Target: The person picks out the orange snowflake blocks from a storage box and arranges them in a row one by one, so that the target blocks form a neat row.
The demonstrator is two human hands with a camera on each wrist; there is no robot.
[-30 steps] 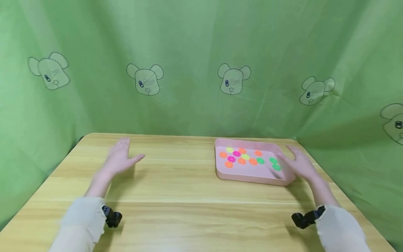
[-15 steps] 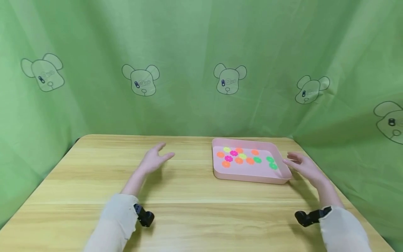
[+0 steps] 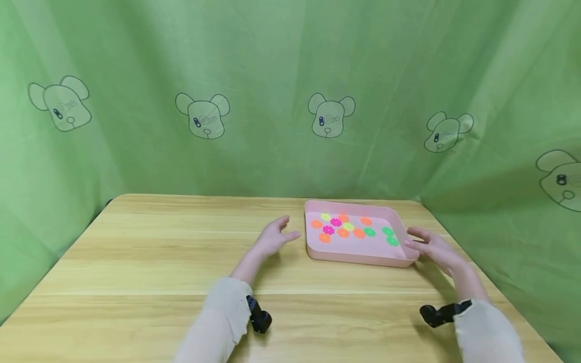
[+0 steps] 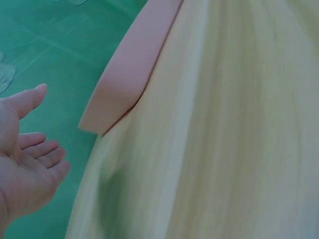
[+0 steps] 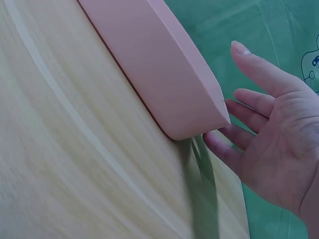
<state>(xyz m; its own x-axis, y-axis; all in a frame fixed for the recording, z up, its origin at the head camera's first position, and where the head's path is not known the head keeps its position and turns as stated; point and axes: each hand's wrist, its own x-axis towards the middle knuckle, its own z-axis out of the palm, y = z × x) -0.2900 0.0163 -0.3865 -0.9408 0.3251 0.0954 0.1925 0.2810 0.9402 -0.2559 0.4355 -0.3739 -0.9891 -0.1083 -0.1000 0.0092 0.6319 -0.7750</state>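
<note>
Pink tray [image 3: 358, 257] sits near the table's [image 3: 136, 262] far right corner, colored flower pieces [image 3: 345, 229] inside. Right hand [image 3: 433, 248], fingers relaxed and spread, at the tray's right near corner, holding nothing. Left hand [image 3: 274, 238], fingers loose, just left of the tray, not touching.

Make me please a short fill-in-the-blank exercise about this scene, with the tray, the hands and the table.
1. The tray with the small flower pieces is ____ in colour.
2. The hand at the tray's right end is the ____ hand.
3. The left hand holds ____.
4. The tray stands on a ____ table.

Missing words: pink; right; nothing; wooden
</note>
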